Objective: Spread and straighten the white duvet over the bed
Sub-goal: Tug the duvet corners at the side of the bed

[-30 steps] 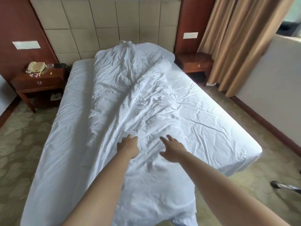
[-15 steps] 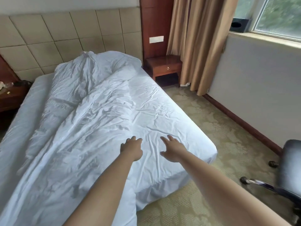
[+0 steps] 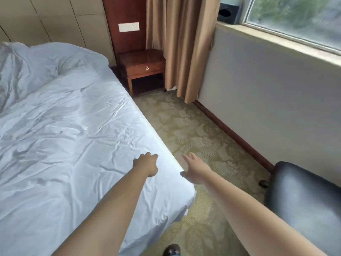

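One view, head camera. Two bare forearms reach forward over the near right corner of the bed (image 3: 166,209). The left hand (image 3: 146,164) hangs over the white sheet close to the bed's right edge, its fingers loosely curled and holding nothing; whether it touches the fabric cannot be told. The right hand (image 3: 195,169) has its fingers spread and straight, empty, past the bed edge and above the patterned carpet (image 3: 184,130). The white duvet (image 3: 42,100) lies to the left of both hands and farther up the bed, bunched in a crumpled ridge whose long axis runs from the padded headboard (image 3: 55,21) down toward the foot; its bulk continues out of frame at the left. The strip of bed beneath the left hand and along the right edge looks flatter and thinly covered. The left hand is the nearer one to the duvet's folds; judged from this, the coming move calls for reaching leftward and drawing the fabric toward the right edge. A wooden nightstand (image 3: 144,65), tan curtain (image 3: 180,43) and black chair (image 3: 304,196) stand on the right side.
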Motion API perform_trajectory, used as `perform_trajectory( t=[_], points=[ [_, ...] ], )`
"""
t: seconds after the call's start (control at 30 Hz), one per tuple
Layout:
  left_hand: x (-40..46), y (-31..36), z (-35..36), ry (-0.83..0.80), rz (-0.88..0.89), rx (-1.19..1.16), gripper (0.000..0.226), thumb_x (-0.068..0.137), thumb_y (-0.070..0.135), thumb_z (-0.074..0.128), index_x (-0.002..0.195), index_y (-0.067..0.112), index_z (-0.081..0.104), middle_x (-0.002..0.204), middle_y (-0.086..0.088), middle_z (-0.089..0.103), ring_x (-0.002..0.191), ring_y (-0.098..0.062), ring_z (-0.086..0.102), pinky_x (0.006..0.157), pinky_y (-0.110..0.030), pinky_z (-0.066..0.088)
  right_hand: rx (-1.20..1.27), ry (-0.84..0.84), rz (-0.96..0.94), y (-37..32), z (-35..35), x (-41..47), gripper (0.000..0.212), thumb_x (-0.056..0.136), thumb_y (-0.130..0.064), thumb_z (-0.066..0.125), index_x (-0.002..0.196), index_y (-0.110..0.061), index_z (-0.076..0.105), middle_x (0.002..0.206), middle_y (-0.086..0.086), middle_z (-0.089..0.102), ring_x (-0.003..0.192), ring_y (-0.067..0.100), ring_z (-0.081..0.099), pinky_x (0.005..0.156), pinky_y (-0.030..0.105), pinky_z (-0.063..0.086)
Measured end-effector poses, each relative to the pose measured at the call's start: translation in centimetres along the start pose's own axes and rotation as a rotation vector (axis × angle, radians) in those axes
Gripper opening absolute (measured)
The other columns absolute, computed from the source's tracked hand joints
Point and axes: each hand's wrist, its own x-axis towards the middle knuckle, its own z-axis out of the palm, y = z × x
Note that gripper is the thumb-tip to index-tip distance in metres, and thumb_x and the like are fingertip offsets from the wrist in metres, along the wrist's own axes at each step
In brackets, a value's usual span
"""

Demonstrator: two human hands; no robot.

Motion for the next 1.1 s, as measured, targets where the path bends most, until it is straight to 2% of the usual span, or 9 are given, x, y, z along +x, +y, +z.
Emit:
perform_trajectory(
  t=[0.23, 0.4, 0.5, 0.57, 0.8, 0.97, 1.1],
  points=[
    [11.6, 9.2, -6.4, -0.006, 0.057, 0.04, 0.046, 0.092, 0.021, 0.043, 0.138, 0.02, 0.041, 0.14, -0.003, 0.039, 0.131, -0.025, 0.035, 0.1, -0.04, 0.037, 0.035, 0.013, 0.039, 10.5, -8.8, 9.7, 0.072, 0.094, -0.035, 0.051, 0.153, -0.029, 0.009, 0.16, 0.004, 0.004, 0.146, 0.026, 0.013, 0.115, 0.042, 0.026],
    [20.7, 12.4, -11.0, 0.051, -0.049, -0.046, 0.049, 0.093, 0.032, 0.047, 0.14, 0.022, 0.038, 0.145, -0.003, 0.037, 0.135, -0.025, 0.032, 0.101, -0.041, 0.037, 0.01, 0.0, -0.038, 16.6, -15.0, 20.3, 0.07, 0.094, -0.032, 0.049, 0.152, -0.029, 0.01, 0.16, 0.004, 0.006, 0.144, 0.026, 0.016, 0.111, 0.041, 0.03],
    [24.8, 13.4, -13.6, 0.071, -0.137, -0.102, 0.056, 0.094, 0.043, 0.048, 0.145, 0.023, 0.034, 0.144, -0.002, 0.038, 0.135, -0.024, 0.033, 0.102, -0.04, 0.039, -0.014, -0.04, -0.135, 18.4, -18.4, 26.5, 0.069, 0.093, -0.031, 0.049, 0.151, -0.03, 0.012, 0.158, 0.003, 0.009, 0.143, 0.026, 0.019, 0.11, 0.04, 0.032],
    [27.2, 13.9, -15.7, 0.092, -0.19, -0.13, 0.056, 0.093, 0.042, 0.048, 0.145, 0.026, 0.033, 0.143, -0.002, 0.039, 0.132, -0.023, 0.036, 0.1, -0.039, 0.04, -0.047, -0.057, -0.199, 18.9, -21.0, 30.3, 0.068, 0.093, -0.032, 0.049, 0.151, -0.029, 0.014, 0.158, 0.004, 0.01, 0.143, 0.026, 0.019, 0.11, 0.04, 0.031],
    [33.5, 11.4, -22.2, 0.148, -0.376, -0.221, 0.057, 0.095, 0.039, 0.045, 0.148, 0.025, 0.028, 0.149, -0.001, 0.032, 0.136, -0.022, 0.032, 0.103, -0.038, 0.038, -0.101, -0.102, -0.374, 15.6, -28.3, 42.9, 0.07, 0.093, -0.033, 0.049, 0.152, -0.028, 0.012, 0.159, 0.003, 0.008, 0.144, 0.025, 0.017, 0.113, 0.041, 0.028],
    [39.4, 6.0, -24.5, 0.112, -0.509, -0.278, 0.058, 0.094, 0.044, 0.044, 0.147, 0.026, 0.028, 0.146, -0.001, 0.035, 0.134, -0.023, 0.033, 0.102, -0.039, 0.038, -0.185, -0.162, -0.482, 10.3, -30.5, 51.6, 0.071, 0.094, -0.035, 0.05, 0.153, -0.028, 0.011, 0.16, 0.004, 0.005, 0.145, 0.025, 0.014, 0.115, 0.042, 0.024],
    [46.1, 0.2, -28.4, 0.123, -0.547, -0.348, 0.062, 0.092, 0.042, 0.049, 0.148, 0.027, 0.026, 0.147, -0.001, 0.033, 0.134, -0.024, 0.034, 0.103, -0.04, 0.037, -0.261, -0.162, -0.512, 4.9, -33.5, 59.4, 0.071, 0.094, -0.032, 0.051, 0.153, -0.027, 0.011, 0.16, 0.004, 0.004, 0.146, 0.024, 0.012, 0.116, 0.042, 0.023]
  ],
)
